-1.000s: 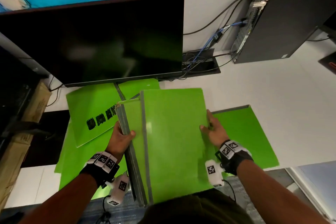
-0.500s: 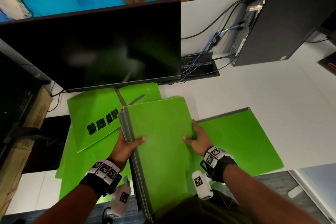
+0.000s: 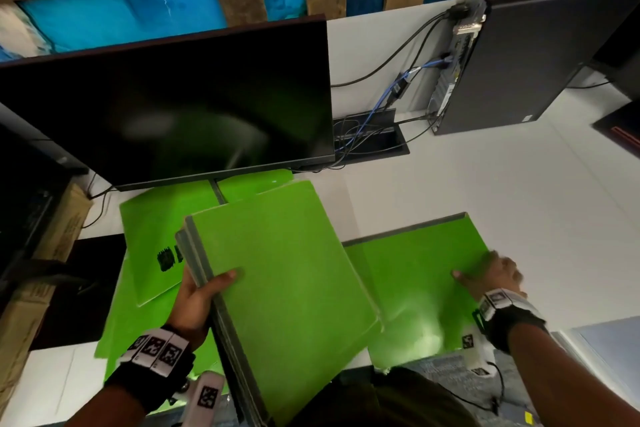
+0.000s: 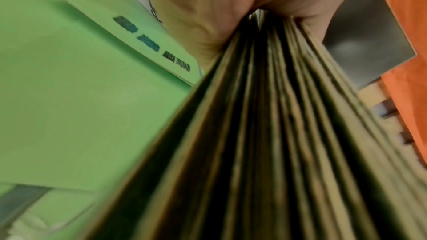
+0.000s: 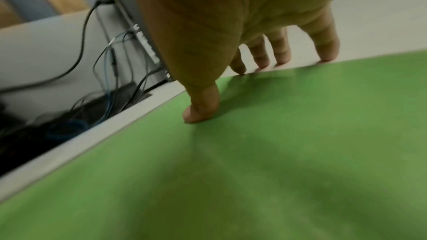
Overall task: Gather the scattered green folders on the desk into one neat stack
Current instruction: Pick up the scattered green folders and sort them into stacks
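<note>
My left hand grips a stack of green folders by its grey spine edge, thumb on top, the stack tilted above the desk. The left wrist view shows the stack's layered edges running into my palm. My right hand rests on a single green folder lying flat at the right; the thumb presses its top face and the fingertips touch its far edge. More green folders lie at the left under the monitor, one with black scribbled marks.
A black monitor stands over the left folders. A black computer tower with cables sits at the back right by a cable opening. A cardboard box is at the far left of the white desk.
My right hand left the held stack and moved right onto the single flat folder. The left hand alone now holds the stack, which has tilted leftward.
</note>
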`<control>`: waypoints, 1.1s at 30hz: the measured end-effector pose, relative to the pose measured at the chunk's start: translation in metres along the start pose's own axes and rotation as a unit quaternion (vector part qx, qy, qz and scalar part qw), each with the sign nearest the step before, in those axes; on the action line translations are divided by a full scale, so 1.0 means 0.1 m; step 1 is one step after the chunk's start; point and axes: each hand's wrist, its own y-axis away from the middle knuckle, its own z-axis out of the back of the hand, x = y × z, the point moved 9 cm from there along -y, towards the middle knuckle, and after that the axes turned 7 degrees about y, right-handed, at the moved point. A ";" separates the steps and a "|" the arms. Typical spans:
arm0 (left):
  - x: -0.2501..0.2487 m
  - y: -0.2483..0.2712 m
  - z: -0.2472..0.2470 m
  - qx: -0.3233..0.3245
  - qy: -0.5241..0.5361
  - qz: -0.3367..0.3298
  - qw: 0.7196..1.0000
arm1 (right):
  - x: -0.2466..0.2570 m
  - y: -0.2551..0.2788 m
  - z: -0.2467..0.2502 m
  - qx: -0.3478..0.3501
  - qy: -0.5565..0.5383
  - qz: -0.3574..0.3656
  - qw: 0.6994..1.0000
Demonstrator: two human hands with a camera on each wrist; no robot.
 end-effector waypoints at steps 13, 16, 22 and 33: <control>-0.34 0.27 1.23 -0.125 0.067 -0.044 0.989 | 1.45 0.28 -0.36 0.033 0.103 0.187 0.976; -0.37 0.40 1.45 -0.150 0.080 -0.048 0.984 | 1.80 0.33 -0.52 0.059 0.184 0.304 0.933; -0.31 0.59 1.72 -0.186 0.103 -0.048 0.976 | 2.56 0.68 -0.38 0.014 0.222 0.411 0.884; -0.21 0.56 1.78 -0.186 0.108 -0.031 0.976 | 2.89 1.43 -1.03 0.122 0.054 0.331 0.934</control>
